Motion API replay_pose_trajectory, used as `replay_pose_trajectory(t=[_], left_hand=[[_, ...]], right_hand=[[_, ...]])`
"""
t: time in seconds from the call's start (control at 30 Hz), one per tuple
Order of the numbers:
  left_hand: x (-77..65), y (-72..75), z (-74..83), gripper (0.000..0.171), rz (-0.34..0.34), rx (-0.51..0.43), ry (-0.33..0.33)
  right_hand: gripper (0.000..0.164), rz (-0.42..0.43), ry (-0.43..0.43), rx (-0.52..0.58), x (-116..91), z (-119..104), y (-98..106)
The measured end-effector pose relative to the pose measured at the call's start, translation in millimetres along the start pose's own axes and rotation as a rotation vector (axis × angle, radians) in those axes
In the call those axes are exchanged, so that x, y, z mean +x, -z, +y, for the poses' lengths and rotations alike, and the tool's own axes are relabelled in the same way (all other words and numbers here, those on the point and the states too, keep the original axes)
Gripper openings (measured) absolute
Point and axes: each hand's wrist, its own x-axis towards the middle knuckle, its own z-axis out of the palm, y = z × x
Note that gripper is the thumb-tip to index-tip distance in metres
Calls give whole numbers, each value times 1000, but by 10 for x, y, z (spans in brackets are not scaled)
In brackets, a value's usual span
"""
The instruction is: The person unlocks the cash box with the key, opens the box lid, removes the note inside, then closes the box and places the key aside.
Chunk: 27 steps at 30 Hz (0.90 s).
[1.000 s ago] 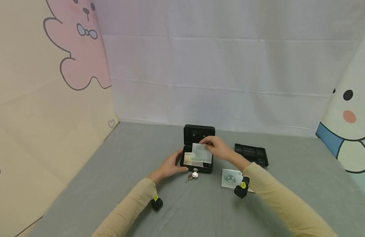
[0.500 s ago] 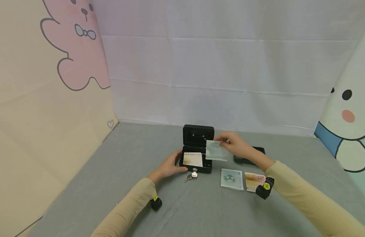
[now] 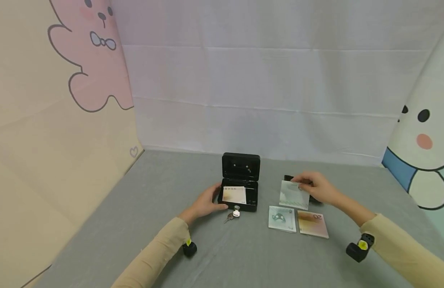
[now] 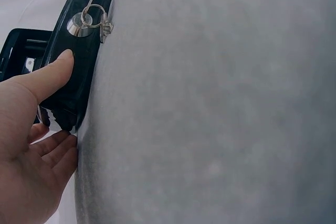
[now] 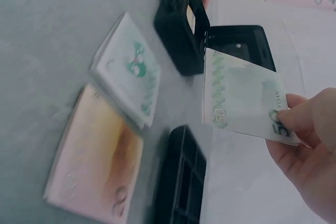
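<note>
A small black cash box stands on the grey table with its lid up. My left hand grips its front left corner; in the left wrist view the thumb presses the front beside the lock, fingers at the side. Inside the box lies an orange-and-white banknote stack. My right hand pinches a pale green banknote marked 50 YUAN by one corner, between thumb and fingers. It is held above the table, in front of the black coin tray, which it partly hides in the head view.
On the table right of the box lie a green banknote stack and, beside it, an orange one marked 20. Keys hang from the box's lock. A white cloth wall rises behind the table.
My right hand has lifted the green banknote out of the box and carried it right, toward the coin tray. The orange stack on the table has come into full view. My left hand stays put.
</note>
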Motion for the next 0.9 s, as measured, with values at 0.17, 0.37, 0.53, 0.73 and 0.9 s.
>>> replay_pose_trajectory(t=[0.17,0.37,0.53,0.73,0.9], left_hand=[[-12,-4,16,83,-5,-18,-6],[-20,-3,22,83,0,-26,-2],[-10,-3,17,83,-3,-6,2],[-16,-4,39,83,-3,-7,0],[-29,2,27,83,7,2,2]], right_hand=[[20,28,-19,-45,-309,92,83],[21,62,-109,-120,-612,210,174],[19,74,-184,-119,-847,345,233],[18,34,-344,-129,-1037,476,350],[20,-60,-477,-90,-1113,566,444]])
